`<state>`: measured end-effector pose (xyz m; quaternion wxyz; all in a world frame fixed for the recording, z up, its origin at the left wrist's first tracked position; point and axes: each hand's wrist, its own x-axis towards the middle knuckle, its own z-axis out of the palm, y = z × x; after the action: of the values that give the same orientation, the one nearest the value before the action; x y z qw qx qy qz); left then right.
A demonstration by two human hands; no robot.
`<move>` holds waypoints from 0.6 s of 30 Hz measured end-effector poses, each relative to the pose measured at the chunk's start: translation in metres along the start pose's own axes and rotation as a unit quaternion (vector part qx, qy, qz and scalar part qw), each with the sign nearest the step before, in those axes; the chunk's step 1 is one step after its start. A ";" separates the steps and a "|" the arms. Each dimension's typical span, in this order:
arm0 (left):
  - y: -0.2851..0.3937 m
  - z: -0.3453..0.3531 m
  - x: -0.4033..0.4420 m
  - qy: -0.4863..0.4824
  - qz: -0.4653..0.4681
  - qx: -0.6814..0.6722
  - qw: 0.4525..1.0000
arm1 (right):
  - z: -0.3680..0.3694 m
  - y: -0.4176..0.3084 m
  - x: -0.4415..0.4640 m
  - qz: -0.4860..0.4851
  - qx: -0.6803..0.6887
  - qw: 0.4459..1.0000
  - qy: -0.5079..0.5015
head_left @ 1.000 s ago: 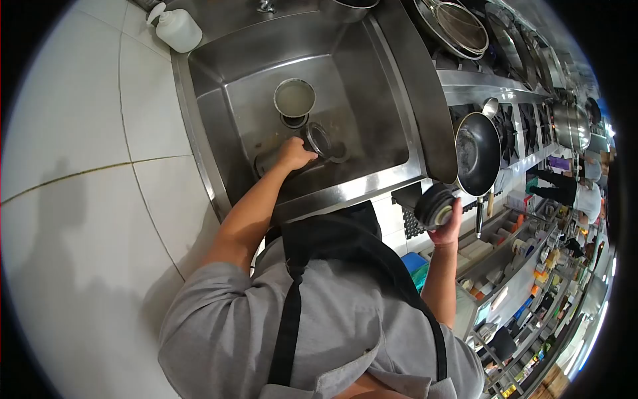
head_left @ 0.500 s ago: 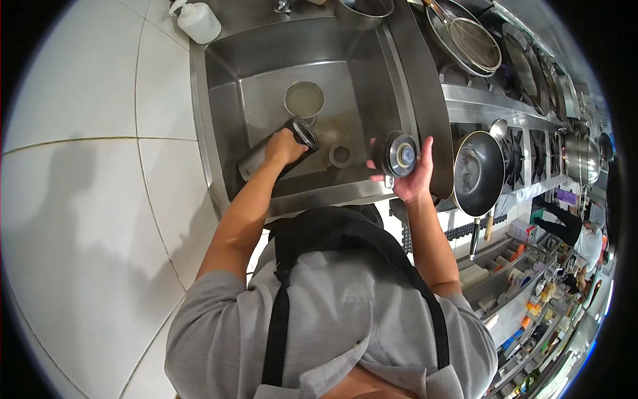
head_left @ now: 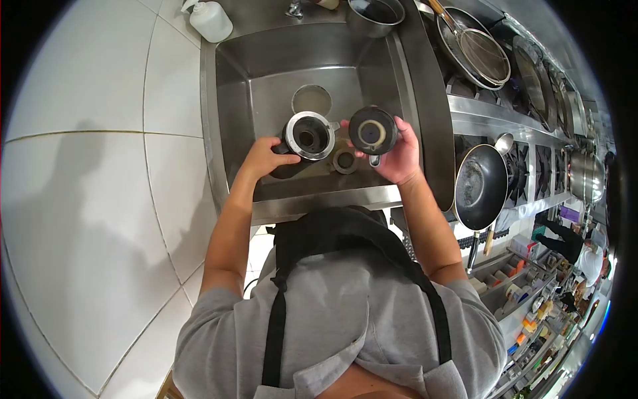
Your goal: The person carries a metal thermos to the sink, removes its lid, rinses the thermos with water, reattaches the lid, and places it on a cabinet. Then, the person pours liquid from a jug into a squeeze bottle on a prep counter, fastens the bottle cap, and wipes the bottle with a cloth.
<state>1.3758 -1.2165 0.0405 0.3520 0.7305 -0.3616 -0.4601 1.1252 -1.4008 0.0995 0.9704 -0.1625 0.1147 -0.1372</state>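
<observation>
My left hand (head_left: 269, 159) is wrapped round the side of a dark thermal jug (head_left: 308, 136). Its wide metal rim and hollow inside face up toward me, over the sink (head_left: 259, 195). In my right hand (head_left: 405, 154) is a round black lid (head_left: 373, 131), its underside with a pale ring turned up and a small metal tab at its lower edge. The lid is apart from the jug, just to its right. Behind the jug, a round, pale see-through item (head_left: 312, 98) lies on the sink floor; its kind is unclear. The drain (head_left: 345, 160) shows between my hands.
A soap pump bottle (head_left: 211, 22) stands at the sink's back left corner, near the tap (head_left: 294, 8). A metal pot (head_left: 376, 16) sits at the back right. Stoves on the right hold a frying pan (head_left: 480, 186) and a strainer (head_left: 484, 56). Another person (head_left: 585, 253) is far off.
The jug has swung from lying tilted to mouth-up and moved toward the lid. My right hand has brought the lid left and turned it.
</observation>
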 end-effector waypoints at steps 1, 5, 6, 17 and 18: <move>0.003 0.000 -0.006 0.001 0.002 0.001 1.000 | 0.007 -0.004 0.003 -0.001 -0.001 1.000 -0.002; 0.029 0.001 -0.019 0.029 0.024 -0.130 0.991 | 0.032 -0.022 0.026 -0.054 -0.345 0.937 0.019; 0.034 0.001 -0.020 0.026 0.016 -0.157 0.987 | 0.039 -0.023 0.035 -0.056 -0.526 0.849 -0.009; 0.064 0.022 -0.015 0.111 0.125 -0.146 0.975 | 0.122 -0.018 0.080 -0.012 -0.915 0.399 0.055; 0.059 0.025 -0.010 0.122 0.129 -0.140 0.974 | 0.129 -0.017 0.083 0.053 -0.922 0.354 0.150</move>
<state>1.3375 -1.2416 0.0863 0.5484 0.6721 -0.3388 -0.3643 1.2331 -1.4043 0.2092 0.1835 -0.9251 0.3215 0.0844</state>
